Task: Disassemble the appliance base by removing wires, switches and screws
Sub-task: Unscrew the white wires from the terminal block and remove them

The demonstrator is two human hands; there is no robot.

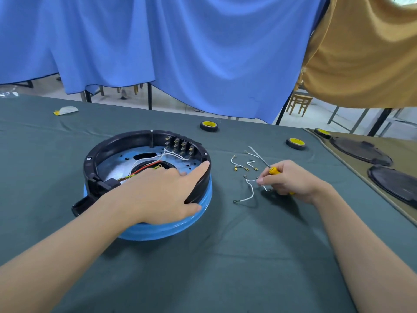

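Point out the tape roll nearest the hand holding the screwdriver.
The middle roll, on green cloth just beyond the right hand; one other lies far left, one on tan cloth.

three tape rolls (pixel 208 126) (pixel 295 143) (pixel 322 133), two lids (pixel 361 152) (pixel 393 182)

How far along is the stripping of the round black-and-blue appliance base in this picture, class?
Done: several short white wires lie loose on the green table cloth. In hand: the left hand steadies the round black-and-blue appliance base; the right hand grips a yellow-handled screwdriver beside them. Left: the row of metal-tabbed switches, a red wire and thin white leads remain inside.
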